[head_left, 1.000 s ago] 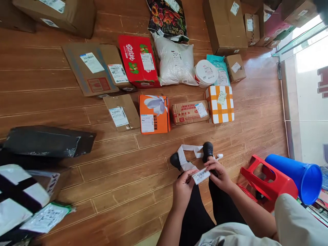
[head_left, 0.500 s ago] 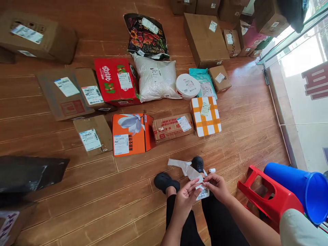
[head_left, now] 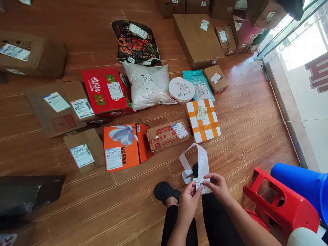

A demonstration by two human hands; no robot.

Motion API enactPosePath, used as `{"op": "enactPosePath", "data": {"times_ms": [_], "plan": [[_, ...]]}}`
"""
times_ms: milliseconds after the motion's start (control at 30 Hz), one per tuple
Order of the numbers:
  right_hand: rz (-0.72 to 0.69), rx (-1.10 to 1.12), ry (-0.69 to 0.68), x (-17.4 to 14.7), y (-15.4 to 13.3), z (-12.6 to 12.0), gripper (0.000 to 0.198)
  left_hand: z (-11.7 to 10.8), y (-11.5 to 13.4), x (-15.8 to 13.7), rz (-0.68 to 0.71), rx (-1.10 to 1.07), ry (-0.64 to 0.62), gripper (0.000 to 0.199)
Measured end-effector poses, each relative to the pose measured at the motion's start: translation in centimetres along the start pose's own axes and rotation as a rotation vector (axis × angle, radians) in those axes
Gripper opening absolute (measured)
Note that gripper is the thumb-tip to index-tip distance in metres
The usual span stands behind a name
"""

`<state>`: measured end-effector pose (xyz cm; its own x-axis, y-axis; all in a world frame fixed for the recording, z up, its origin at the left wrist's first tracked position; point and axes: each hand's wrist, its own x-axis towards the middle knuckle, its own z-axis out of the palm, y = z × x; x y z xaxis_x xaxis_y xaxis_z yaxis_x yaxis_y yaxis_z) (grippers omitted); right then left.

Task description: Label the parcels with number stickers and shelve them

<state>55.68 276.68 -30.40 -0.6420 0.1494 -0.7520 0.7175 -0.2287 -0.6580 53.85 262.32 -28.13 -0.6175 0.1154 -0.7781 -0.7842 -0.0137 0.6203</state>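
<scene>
Pinched between my left hand and my right hand is a small white printed label, with dark characters partly covered by my fingers. From it a long whitish strip of label backing rises and loops over toward the floor. Both hands have thumb and fingers closed on the label, low in front of my legs. Beyond them lie an orange-and-white checked parcel, a brown carton with red print and an orange box with a flower picture.
Behind are a white round tub, a white plastic sack, a red box and a black soil bag. At right, a red stool lies by a blue bin. Brown cartons stand near the glass door.
The strip has swung up into a loop above my hands. A different part of the label, with other print, shows between my fingers. The view has shifted slightly.
</scene>
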Motion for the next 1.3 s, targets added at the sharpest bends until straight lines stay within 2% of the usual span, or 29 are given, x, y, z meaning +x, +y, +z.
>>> {"op": "enactPosePath", "data": {"times_ms": [133,233,333,433,533,667,833,900,1033,1133,1200,1233,1300], "plan": [[0.079,-0.039,-0.016,2.5,0.8,0.2,0.041,-0.3,-1.7,2.7,-0.080,0.056,0.062,0.054],[0.084,-0.065,-0.031,3.9,1.7,0.6,0.037,-0.8,-3.3,4.8,-0.131,-0.060,0.094,0.059],[0.060,-0.052,0.027,4.6,3.1,1.0,0.035,-1.6,-4.6,6.0,-0.242,-0.297,0.064,0.065],[0.051,-0.051,0.085,4.6,4.7,1.6,0.036,-2.7,-5.2,6.1,-0.301,-0.368,-0.033,0.065],[0.054,-0.068,0.092,4.3,5.8,2.3,0.037,-4.0,-5.3,5.7,-0.283,-0.318,-0.116,0.057],[0.076,-0.075,0.094,3.8,6.3,3.6,0.038,-5.3,-5.5,5.5,-0.233,-0.159,-0.104,0.052],[0.066,-0.084,0.091,4.0,7.1,4.8,0.039,-6.1,-6.5,5.5,-0.004,0.238,0.077,0.038],[0.069,-0.115,0.053,4.7,7.7,5.0,0.035,-6.3,-7.2,5.8,0.042,0.323,0.148,0.035],[-0.010,-0.223,-0.006,7.7,9.4,5.2,0.034,-6.6,-9.4,7.9,-0.048,0.218,0.159,0.039],[-0.003,-0.238,-0.127,11.4,11.0,4.6,0.038,-7.1,-11.2,10.2,-0.155,0.083,0.071,0.052],[0.037,-0.189,-0.225,14.5,12.0,3.5,0.041,-7.7,-12.2,11.4,-0.203,0.083,-0.012,0.056],[0.034,-0.155,-0.231,16.2,12.4,2.6,0.043,-8.2,-12.7,11.9,-0.215,0.105,-0.064,0.055],[-0.021,-0.088,-0.144,19.5,12.6,0.6,0.044,-9.2,-13.7,12.7,-0.198,0.175,-0.166,0.050]]}}
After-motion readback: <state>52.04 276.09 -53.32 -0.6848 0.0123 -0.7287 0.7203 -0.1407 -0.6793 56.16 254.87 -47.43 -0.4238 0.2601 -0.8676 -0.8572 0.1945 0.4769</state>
